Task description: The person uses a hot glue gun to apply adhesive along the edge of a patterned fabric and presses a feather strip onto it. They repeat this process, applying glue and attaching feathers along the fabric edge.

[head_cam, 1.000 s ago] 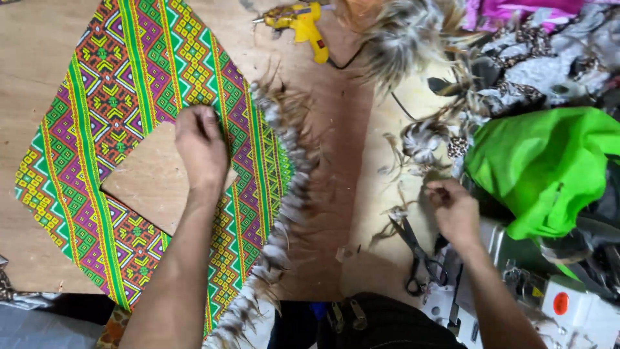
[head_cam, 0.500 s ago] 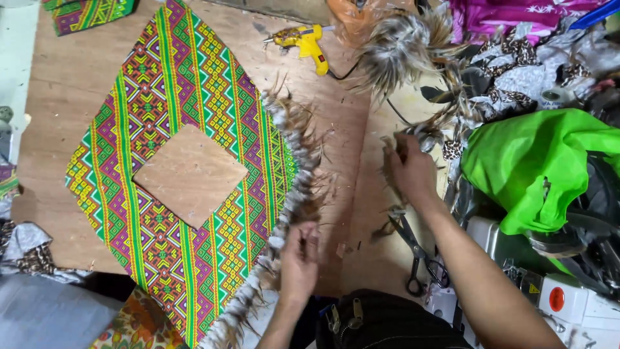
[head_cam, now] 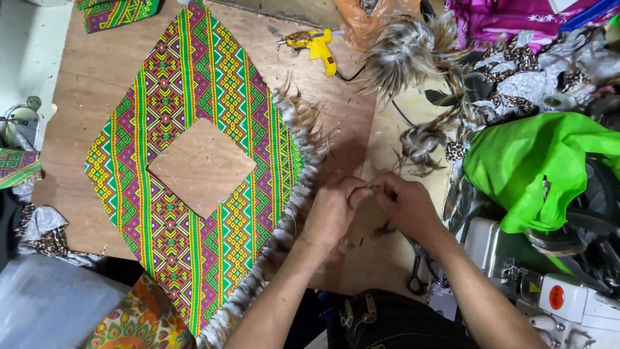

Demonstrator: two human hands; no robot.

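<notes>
Both hands, left [head_cam: 332, 210] and right [head_cam: 407, 207], meet over the wooden bench [head_cam: 349, 161], fingertips pinched shut on a small brown feather [head_cam: 370, 187], likely light and fragile; best held by its quill.

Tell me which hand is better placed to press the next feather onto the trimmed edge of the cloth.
Probably the left hand. It lies right beside the feather trim on the cloth, while the right hand is farther out over the bare board, nearer the scissors.
</notes>
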